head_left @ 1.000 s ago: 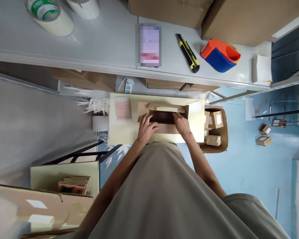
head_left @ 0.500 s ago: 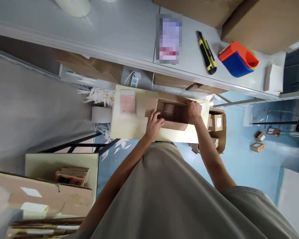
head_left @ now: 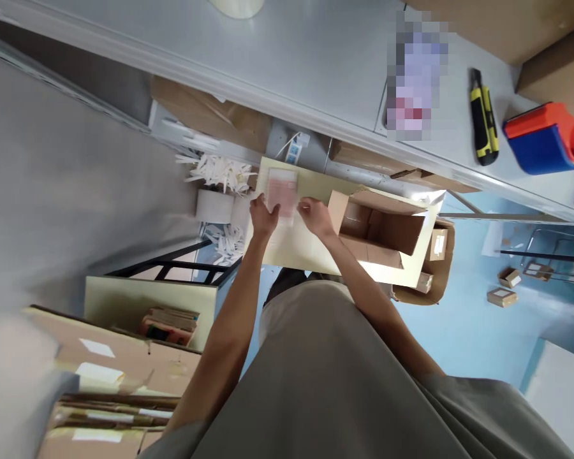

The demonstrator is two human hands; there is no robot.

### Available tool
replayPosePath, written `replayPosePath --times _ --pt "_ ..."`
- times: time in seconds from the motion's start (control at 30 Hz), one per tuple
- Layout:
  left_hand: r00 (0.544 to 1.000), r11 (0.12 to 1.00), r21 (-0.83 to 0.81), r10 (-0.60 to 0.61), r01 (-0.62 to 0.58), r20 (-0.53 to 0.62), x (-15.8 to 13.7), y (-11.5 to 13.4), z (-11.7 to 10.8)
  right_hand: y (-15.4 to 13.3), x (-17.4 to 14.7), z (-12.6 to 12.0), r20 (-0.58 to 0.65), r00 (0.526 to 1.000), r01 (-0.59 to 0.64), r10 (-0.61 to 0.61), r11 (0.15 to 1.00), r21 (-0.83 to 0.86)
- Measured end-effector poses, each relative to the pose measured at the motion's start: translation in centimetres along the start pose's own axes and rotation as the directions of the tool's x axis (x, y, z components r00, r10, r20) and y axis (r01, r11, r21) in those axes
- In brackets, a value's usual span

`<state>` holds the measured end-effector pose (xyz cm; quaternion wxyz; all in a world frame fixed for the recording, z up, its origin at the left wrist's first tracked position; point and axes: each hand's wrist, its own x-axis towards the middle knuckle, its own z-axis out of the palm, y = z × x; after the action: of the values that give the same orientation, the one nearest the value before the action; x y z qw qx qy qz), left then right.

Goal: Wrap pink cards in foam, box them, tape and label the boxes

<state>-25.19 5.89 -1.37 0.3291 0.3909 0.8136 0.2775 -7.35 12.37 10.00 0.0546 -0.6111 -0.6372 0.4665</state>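
Note:
On the pale yellow board [head_left: 310, 248] lies a flat pinkish packet [head_left: 282, 191] that looks clear-wrapped; its print is too blurred to read. At the packet's left edge is my left hand [head_left: 264, 218], thumb and fingers apart. My right hand [head_left: 317, 217] is just right of the packet, fingers loosely bent and nothing visible in them. Whether either hand touches the packet I cannot tell. An open cardboard box [head_left: 382, 252] with its flaps out sits on the board, right of my right hand, with no contents visible.
The grey bench [head_left: 316, 70] beyond holds a yellow-black utility knife [head_left: 483, 121] and a red-blue tape dispenser [head_left: 540, 140]. White paper strips [head_left: 222, 172] pile left of the board. A carton [head_left: 447, 268] of small boxes stands at right. Folded cardboard [head_left: 124, 357] is at lower left.
Both hands have let go of the cardboard box and moved left to either side of the pinkish packet. The box stays on the board. The whole view has shifted.

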Motion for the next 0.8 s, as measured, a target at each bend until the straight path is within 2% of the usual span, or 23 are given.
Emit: replayPosePath --times 0.07,0.17,0.33,0.43,0.57,0.63,0.7,0.77,0.8 --pt "0.997 0.998 0.054 -0.047 0.044 0.057 1.4 -1.7 0.2 -0.3 3.2 3.8 -0.027 0.983 -0.182 0.184 0.982 0.038" --pt "0.99 0.992 0.127 -0.026 0.008 0.14 1.8 -2.5 0.4 0.1 6.6 7.2 -0.075 0.928 -0.357 0.366 0.928 0.107" --pt "0.979 0.982 0.187 -0.028 -0.01 0.201 1.5 -2.0 0.3 0.8 8.2 8.6 -0.08 0.897 -0.421 0.435 0.896 0.142" --pt "0.983 0.995 0.053 -0.091 0.084 0.16 1.5 -1.2 0.0 -0.2 7.6 8.5 -0.106 0.9 -0.407 0.424 0.901 0.151" --pt "0.982 0.982 -0.106 -0.145 0.158 0.121 1.5 0.0 -1.4 -2.9 5.3 8.1 -0.1 0.936 -0.322 0.337 0.937 0.135" --pt "0.985 0.977 -0.142 -0.151 0.161 0.079 1.4 0.7 -2.8 -4.1 3.3 7.2 -0.103 0.967 -0.218 0.234 0.965 0.143" --pt "0.979 0.943 -0.268 -0.202 0.199 0.015 1.1 1.5 -4.7 -4.6 0.7 5.6 -0.13 0.986 -0.071 0.103 0.971 0.228" --pt "0.968 0.866 -0.445 -0.253 0.229 0.006 0.4 2.9 -6.8 -4.4 -2.4 3.1 -0.151 0.988 0.103 -0.044 0.907 0.408" --pt "0.966 0.81 -0.536 -0.256 0.238 0.041 -0.1 3.9 -7.9 -4.0 -4.0 1.6 -0.15 0.983 0.172 -0.109 0.837 0.519"
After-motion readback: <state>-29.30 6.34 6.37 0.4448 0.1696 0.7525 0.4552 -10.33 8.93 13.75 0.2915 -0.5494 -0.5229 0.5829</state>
